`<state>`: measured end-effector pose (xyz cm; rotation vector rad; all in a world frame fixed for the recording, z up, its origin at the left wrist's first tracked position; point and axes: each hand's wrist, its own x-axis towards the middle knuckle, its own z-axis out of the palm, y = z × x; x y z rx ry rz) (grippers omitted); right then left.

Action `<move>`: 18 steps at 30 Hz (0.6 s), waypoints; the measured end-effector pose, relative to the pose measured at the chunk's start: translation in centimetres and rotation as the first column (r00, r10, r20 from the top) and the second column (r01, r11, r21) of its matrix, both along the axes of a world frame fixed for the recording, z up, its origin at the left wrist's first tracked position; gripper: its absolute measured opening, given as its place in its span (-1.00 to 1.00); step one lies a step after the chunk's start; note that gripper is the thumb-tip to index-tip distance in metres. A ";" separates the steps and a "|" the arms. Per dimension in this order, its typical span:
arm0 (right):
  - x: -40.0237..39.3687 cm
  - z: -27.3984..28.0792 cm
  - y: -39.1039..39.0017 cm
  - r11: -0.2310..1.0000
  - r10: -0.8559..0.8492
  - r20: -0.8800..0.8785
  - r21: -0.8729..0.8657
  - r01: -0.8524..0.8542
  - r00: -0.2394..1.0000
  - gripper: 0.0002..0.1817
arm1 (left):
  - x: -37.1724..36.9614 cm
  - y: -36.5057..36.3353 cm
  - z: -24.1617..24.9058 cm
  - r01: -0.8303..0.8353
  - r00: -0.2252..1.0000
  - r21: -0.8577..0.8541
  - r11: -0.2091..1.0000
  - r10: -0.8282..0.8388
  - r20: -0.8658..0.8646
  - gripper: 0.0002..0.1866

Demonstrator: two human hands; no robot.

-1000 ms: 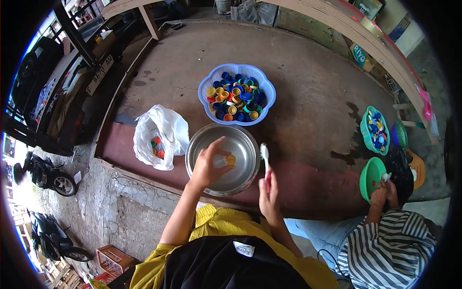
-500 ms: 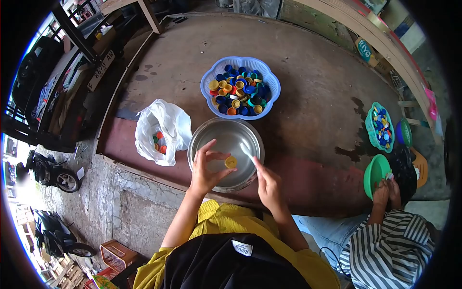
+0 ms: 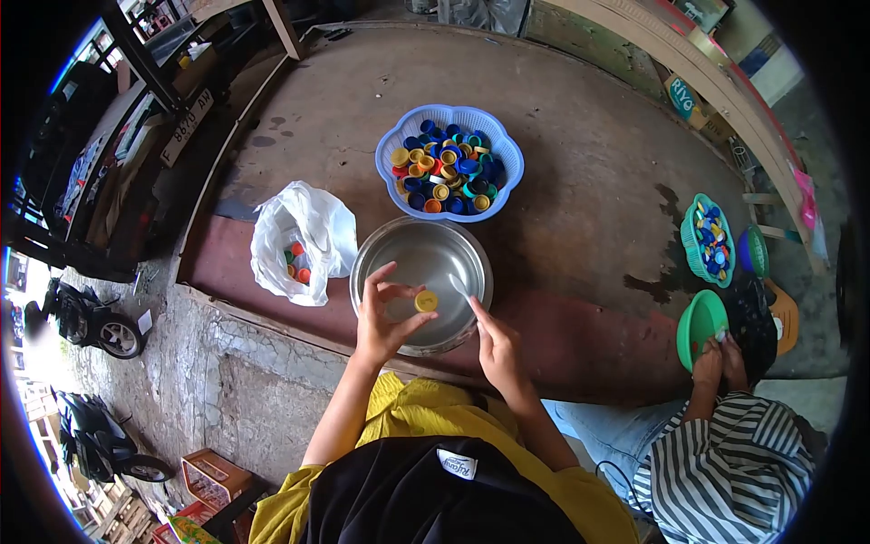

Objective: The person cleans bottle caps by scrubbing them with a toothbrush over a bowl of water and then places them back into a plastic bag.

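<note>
My left hand pinches a yellow bottle cap between thumb and fingers over the steel bowl. A slim white tool is held in my right hand, its tip pointing up and left over the bowl's right side. The tool's exact kind does not show. Just behind the bowl stands a blue scalloped basket full of blue, yellow, green and orange caps. Left of the bowl, a white plastic bag sits upright, its mouth showing a few red, orange and green caps.
At the right, a co-worker in a striped shirt holds both hands at a green bowl. Beyond it stands a turquoise basket of caps. The brown tabletop ends at a raised left edge; motorbikes stand beyond.
Both hands keep their grips on the cap and the white tool. The whole view has shifted slightly, and the tool's tip appears at a slightly different angle over the bowl.
</note>
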<state>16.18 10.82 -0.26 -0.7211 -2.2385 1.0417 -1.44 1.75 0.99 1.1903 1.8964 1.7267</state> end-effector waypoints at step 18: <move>-0.8 3.4 -3.4 0.977 0.024 -0.183 -0.202 -0.061 0.983 -0.59 | -0.6 -0.5 0.1 0.217 0.683 0.265 0.939 -0.340 0.646 -0.21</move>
